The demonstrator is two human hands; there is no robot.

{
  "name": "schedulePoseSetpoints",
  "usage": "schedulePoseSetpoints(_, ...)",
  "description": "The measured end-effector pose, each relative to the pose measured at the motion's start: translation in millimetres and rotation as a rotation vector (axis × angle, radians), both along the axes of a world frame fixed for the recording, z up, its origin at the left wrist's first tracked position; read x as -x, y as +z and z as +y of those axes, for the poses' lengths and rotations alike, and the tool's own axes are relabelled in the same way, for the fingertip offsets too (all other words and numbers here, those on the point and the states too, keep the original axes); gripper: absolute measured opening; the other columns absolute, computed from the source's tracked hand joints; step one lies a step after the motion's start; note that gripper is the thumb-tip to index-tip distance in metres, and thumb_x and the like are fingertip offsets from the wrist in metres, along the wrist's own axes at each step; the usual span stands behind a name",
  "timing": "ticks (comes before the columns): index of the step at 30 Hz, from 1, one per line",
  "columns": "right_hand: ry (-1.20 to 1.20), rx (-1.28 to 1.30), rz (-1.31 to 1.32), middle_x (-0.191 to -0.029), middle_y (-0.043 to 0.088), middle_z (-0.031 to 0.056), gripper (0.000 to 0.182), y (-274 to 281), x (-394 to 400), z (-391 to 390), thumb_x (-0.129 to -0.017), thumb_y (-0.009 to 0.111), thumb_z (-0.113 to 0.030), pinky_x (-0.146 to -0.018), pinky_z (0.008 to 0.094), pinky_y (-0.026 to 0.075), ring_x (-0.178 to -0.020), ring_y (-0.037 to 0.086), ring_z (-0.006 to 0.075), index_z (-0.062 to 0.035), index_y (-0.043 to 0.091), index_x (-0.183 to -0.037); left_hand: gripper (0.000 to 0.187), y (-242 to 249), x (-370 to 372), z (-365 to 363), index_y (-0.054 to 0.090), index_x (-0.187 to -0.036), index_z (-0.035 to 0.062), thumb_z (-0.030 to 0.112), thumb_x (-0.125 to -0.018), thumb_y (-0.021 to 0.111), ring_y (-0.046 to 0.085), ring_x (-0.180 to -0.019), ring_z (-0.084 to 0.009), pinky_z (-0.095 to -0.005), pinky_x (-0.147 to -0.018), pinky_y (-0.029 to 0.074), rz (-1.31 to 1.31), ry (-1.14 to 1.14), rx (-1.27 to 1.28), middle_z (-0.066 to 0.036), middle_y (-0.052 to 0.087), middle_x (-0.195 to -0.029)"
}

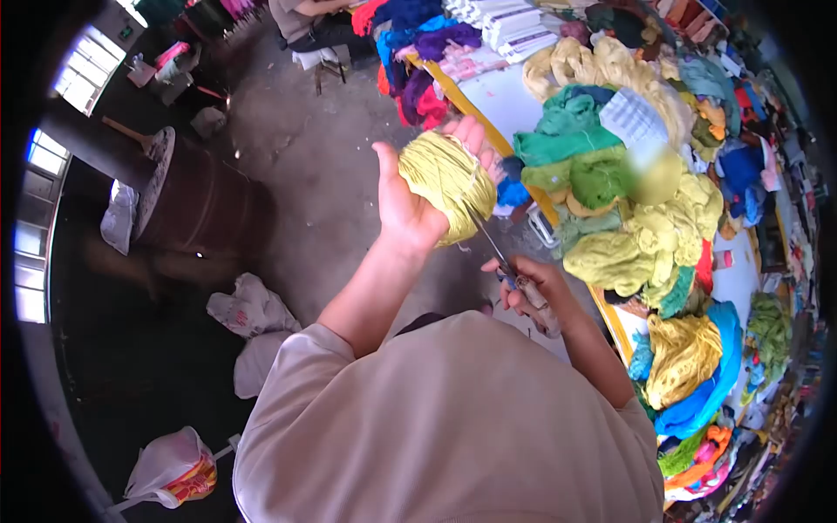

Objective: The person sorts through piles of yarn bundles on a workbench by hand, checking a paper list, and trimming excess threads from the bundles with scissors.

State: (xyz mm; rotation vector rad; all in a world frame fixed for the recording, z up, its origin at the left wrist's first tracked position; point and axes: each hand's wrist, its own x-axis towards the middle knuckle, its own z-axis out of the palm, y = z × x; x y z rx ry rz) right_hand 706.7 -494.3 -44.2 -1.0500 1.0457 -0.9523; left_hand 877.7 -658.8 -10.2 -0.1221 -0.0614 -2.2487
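Observation:
A bundle of pale yellow yarn [442, 181] rests on the palm of my left hand [414, 205], whose thumb and fingers stand up on either side of it. My right hand [532, 288] is wrapped round the handles of a pair of scissors [497, 248]. The scissors' blades point up and left, and their tip meets the lower right side of the yarn. More yellow-green yarn [610, 253] lies heaped on the table to the right, beside green skeins [571, 126].
The long table [488, 100] with a yellow edge runs along the right, piled with coloured yarn and white bundles [506, 26]. A rusty drum [196, 205] and white bags [253, 305] are at the left. Another person [301, 22] sits at the top.

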Motion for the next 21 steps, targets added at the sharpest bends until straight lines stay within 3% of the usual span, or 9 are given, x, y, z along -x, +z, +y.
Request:
schedulePoseSetpoints(10,-0.075,0.013,0.106,-0.075,0.063,0.0000,0.034,-4.6,42.4,-87.5,-0.095,0.055,-0.006,-0.052,0.0211,0.043,-0.059,0.055,0.0051,-0.0075,0.062,-0.128,0.096,7.0,50.9,-99.2,0.029,-0.150,-0.0044,0.074,-0.094,0.025,0.038,-0.142,-0.0362,-0.0560,-0.119,0.027,-0.092,-0.064,0.030,-0.022,0.038,-0.153)
schedulePoseSetpoints(14,-0.227,-0.120,-0.006,-0.075,0.062,-0.0005,0.033,-3.2,49.4,-124.3,-0.096,0.054,-0.006,-0.054,0.0189,0.041,-0.062,0.056,0.0045,-0.0081,0.064,-0.127,0.094,1.3,76.9,-146.8,0.032,-0.147,-0.0050,0.073,-0.095,0.027,0.038,-0.142,-0.0371,-0.0558,-0.119,0.027,-0.161,-0.163,0.031,-0.023,0.039,-0.153)
schedulePoseSetpoints(18,-0.398,-0.057,0.031,-0.073,0.060,-0.0014,0.033,-2.1,44.1,-158.6,-0.095,0.055,-0.004,-0.054,0.0190,0.040,-0.061,0.055,0.0046,-0.0086,0.065,-0.126,0.092,-1.3,97.2,-197.4,0.035,-0.144,-0.0056,0.072,-0.095,0.030,0.038,-0.141,-0.0377,-0.0556,-0.120,0.026,-0.150,-0.320,0.035,-0.023,0.039,-0.152)
schedulePoseSetpoints(20,-0.431,0.063,0.197,-0.078,0.059,-0.0006,0.033,2.5,38.8,-175.6,-0.094,0.055,-0.002,-0.055,0.0187,0.040,-0.062,0.055,0.0043,-0.0079,0.065,-0.125,0.092,-1.4,103.7,-212.5,0.036,-0.143,-0.0059,0.072,-0.095,0.032,0.038,-0.142,-0.0373,-0.0556,-0.120,0.026,-0.152,-0.359,0.041,-0.023,0.039,-0.152)
schedulePoseSetpoints(21,-0.450,-0.002,0.103,-0.088,0.060,0.0010,0.037,9.6,38.7,-182.6,-0.089,0.060,0.004,-0.056,0.0185,0.041,-0.065,0.054,0.0033,-0.0068,0.064,-0.124,0.092,-2.2,107.4,-220.1,0.036,-0.143,-0.0058,0.072,-0.095,0.033,0.037,-0.142,-0.0370,-0.0555,-0.120,0.025,-0.150,-0.389,0.040,-0.023,0.039,-0.152)
